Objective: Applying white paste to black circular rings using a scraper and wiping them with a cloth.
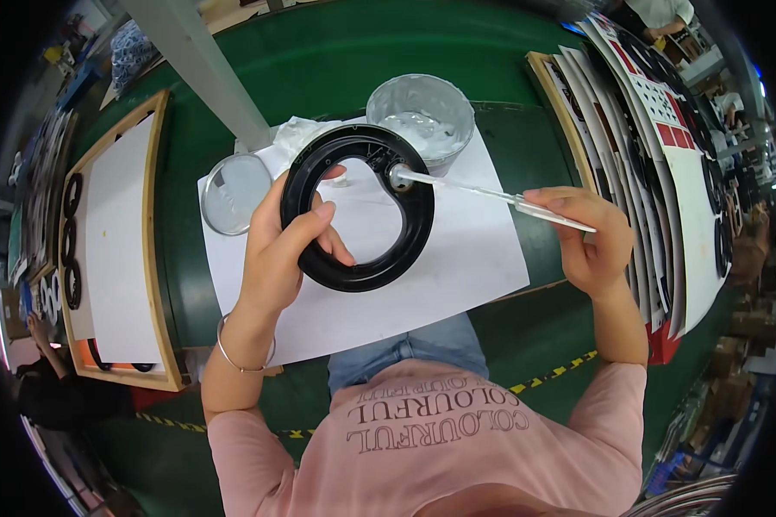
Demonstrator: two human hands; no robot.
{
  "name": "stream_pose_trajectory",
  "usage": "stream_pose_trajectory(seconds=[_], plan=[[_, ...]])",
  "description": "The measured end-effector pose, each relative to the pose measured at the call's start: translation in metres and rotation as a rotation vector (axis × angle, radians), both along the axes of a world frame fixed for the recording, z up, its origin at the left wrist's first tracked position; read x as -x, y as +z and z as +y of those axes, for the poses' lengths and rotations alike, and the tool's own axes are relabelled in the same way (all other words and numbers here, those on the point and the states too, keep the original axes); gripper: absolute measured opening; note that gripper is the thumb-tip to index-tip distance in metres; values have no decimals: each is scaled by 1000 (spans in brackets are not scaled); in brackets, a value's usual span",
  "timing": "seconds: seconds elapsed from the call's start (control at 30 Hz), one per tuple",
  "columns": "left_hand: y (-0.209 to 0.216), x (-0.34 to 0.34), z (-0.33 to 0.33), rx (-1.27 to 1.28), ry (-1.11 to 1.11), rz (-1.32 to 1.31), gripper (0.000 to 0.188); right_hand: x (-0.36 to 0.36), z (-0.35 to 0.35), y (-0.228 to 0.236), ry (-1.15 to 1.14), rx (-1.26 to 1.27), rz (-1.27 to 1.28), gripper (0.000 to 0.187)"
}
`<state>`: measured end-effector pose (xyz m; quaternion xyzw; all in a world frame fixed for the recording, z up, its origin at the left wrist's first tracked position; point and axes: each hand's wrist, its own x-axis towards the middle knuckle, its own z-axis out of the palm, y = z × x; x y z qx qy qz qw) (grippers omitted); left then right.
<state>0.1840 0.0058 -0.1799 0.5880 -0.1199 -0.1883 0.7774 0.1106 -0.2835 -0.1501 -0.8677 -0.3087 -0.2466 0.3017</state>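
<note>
Above white paper (483, 250), gripping black ring (416, 231) with left hand (278, 246), pinching applicator (500, 197) with right hand (597, 234); keep tip (408, 175) inside round recess (398, 184).

A glossy black ring-shaped part (416, 220), a whitish stick (474, 188), white paste (424, 129) in a translucent grey tub (446, 161), a plain white sheet (470, 258), a dark green table (185, 267), a pink shirt (457, 465) with dark lettering, blue jeans (422, 349), and yellow-and-black striped floor tape (556, 372).
</note>
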Motion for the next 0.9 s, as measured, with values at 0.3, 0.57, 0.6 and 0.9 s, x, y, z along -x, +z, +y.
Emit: stream_pose_trajectory(seconds=[0.3,0.57,0.6,0.9], plan=[[0,2,2,-13,-6,-23,41,-3,2,0,-39,34,-3,21],[-3,4,1,-26,8,-56,38,2,9,1,-122,78,0,15],[-4,4,1,-34,18,-76,37,3,9,1,-144,91,0,15],[-4,12,-3,-151,44,-217,35,11,15,-20,-323,-345,371,20]])
